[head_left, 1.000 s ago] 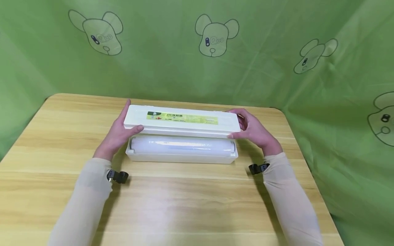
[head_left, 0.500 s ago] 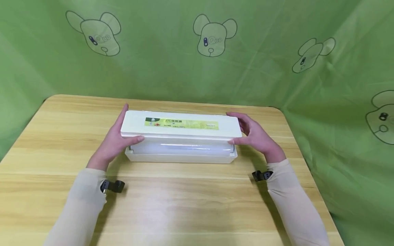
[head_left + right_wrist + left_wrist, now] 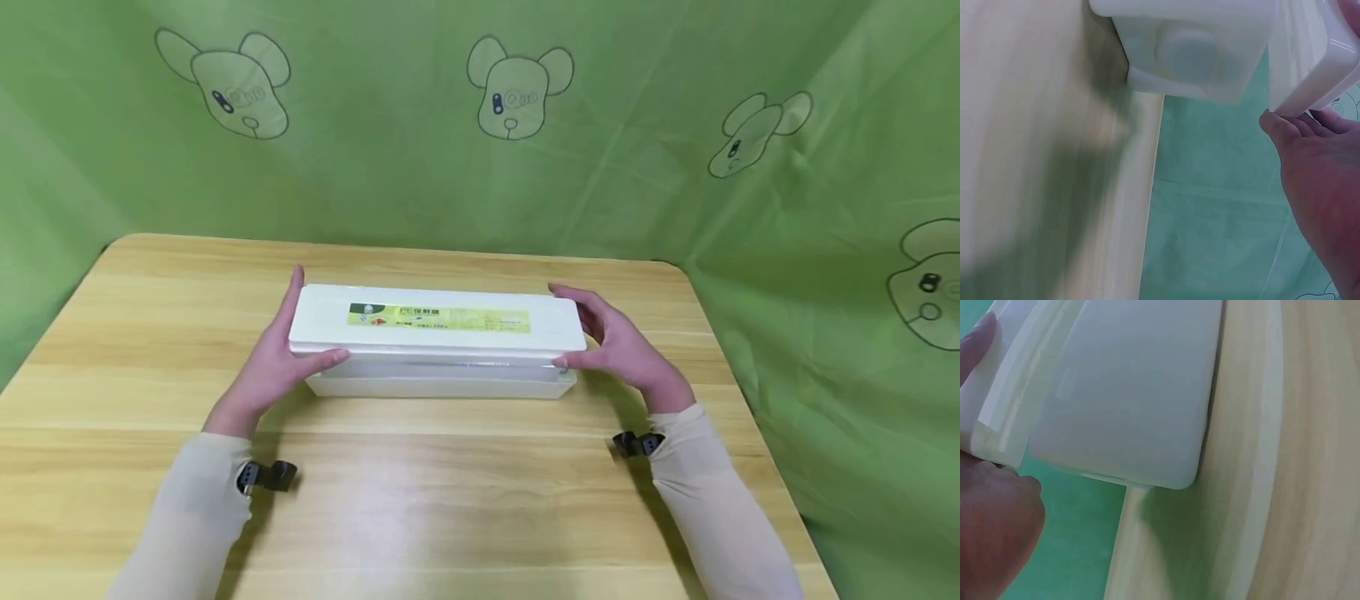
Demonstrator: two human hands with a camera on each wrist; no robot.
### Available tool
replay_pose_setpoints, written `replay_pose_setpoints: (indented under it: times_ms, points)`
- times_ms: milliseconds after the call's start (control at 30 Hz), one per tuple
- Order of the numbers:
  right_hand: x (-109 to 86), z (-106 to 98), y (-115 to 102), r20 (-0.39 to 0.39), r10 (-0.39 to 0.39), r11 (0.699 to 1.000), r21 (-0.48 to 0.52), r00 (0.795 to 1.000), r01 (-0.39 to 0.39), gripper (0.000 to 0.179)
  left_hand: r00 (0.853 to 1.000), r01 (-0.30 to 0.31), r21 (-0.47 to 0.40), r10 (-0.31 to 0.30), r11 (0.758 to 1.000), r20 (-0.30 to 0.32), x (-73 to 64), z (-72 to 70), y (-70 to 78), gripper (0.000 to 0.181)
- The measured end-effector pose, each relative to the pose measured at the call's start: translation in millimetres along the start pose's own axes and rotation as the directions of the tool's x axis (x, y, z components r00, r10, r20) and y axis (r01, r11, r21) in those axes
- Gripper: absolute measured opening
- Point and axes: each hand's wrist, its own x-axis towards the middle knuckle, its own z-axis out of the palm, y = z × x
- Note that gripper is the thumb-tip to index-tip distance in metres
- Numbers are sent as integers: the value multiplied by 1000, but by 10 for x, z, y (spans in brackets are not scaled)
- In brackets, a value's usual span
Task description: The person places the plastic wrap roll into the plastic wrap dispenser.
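A long white lid point(image 3: 442, 339) with a yellow-green label reading PE and other characters is held level over a white box base point(image 3: 438, 388). My left hand point(image 3: 272, 372) grips the lid's left end, thumb on the front edge. At the other end, my right hand point(image 3: 618, 348) holds the lid with its thumb at the front corner and fingers behind. A strip of a shiny wrapped roll of cling film point(image 3: 442, 369) shows between lid and base. Both wrist views show a gap between the lid point(image 3: 997, 415) and the base point(image 3: 1194, 59).
The box base stands on a wooden table point(image 3: 450, 500) with rounded back corners. Behind and to the right hangs a green curtain point(image 3: 390, 183) printed with mouse-like heads. A black wrist camera point(image 3: 277, 476) sits at the left sleeve, another point(image 3: 628, 444) at the right.
Both hands have brought the lid down and toward the front, from behind the base to over it. The cling film roll, earlier in plain view, is now mostly covered. The base has stayed put.
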Motion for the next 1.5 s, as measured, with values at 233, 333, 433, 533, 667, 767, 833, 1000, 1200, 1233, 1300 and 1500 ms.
replay_pose_setpoints:
  times_ms: [233,333,433,533,667,767,833,1000,1200,1233,1300,1500]
  points:
    - [-47,20,29,3,28,1000,-11,1000,-28,91,999,-23,-13,24,1000,30,-40,19,-65,120]
    - [-58,24,39,9,17,1000,-4,1000,-17,89,998,-30,-33,32,999,61,-44,17,-91,121]
    - [-70,34,56,18,12,1000,-8,1000,-12,89,996,-41,-50,44,998,81,-51,15,-113,121]
    - [-80,48,70,21,16,1000,-13,1000,-16,89,994,-43,-59,49,997,93,-67,17,-127,120]
    - [-94,54,86,31,19,999,-27,999,-18,89,993,-32,-41,36,999,113,-97,21,-141,118]
    - [-100,54,107,40,21,999,-48,999,-19,89,993,-32,-27,34,999,115,-105,27,-152,117]
    - [-104,58,126,40,25,998,-55,999,-23,88,993,-40,-29,43,999,111,-104,34,-156,116]
    - [-112,66,147,42,21,998,-58,999,-19,87,993,-34,-43,39,998,109,-114,54,-163,116]
    - [-118,66,136,41,43,998,-46,998,-41,89,992,-27,-91,38,995,122,-115,76,-190,112]
    - [-118,70,136,42,50,998,-40,998,-48,89,992,-28,-99,39,995,122,-116,76,-193,112]
    - [-113,77,142,46,58,998,-30,997,-57,89,992,-30,-104,42,994,118,-121,75,-201,112]
    - [-118,73,162,46,66,997,-47,997,-64,88,992,-33,-77,42,996,119,-132,74,-207,114]
